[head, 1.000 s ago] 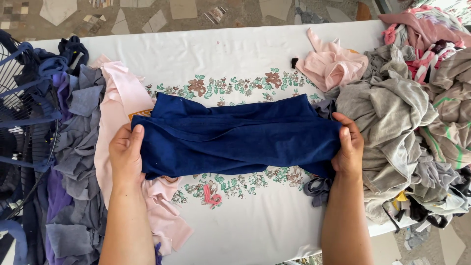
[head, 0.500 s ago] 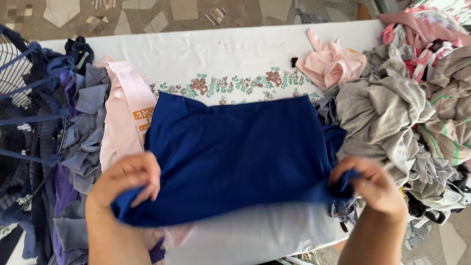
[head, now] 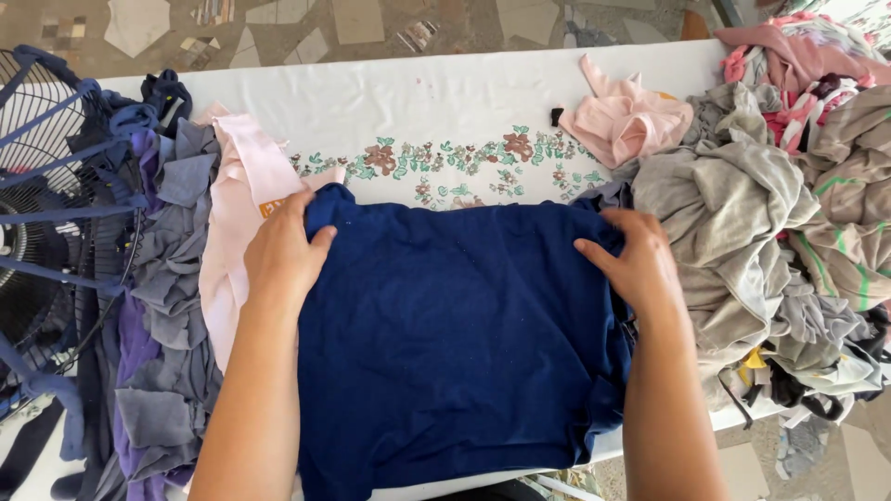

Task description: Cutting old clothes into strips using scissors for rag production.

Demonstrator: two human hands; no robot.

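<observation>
A dark blue garment (head: pixel 455 334) lies spread flat on the white floral tablecloth (head: pixel 436 121), reaching from mid-table to the near edge. My left hand (head: pixel 283 255) presses flat on its upper left corner, fingers together. At the upper right corner my right hand (head: pixel 631 260) rests with the fingers spread over the cloth. Neither hand grips the fabric; both lie on top of it.
Folded grey, purple and pale pink clothes (head: pixel 186 278) are stacked on the left. A big loose heap of grey, striped and pink clothes (head: pixel 780 213) fills the right. A pink garment (head: pixel 626 121) lies at the back. A fan (head: pixel 42 213) stands far left.
The blue garment, first a narrow folded band, was lifted toward me by its edge and now lies spread out flat. Both hands moved from the near edge up to its far corners.
</observation>
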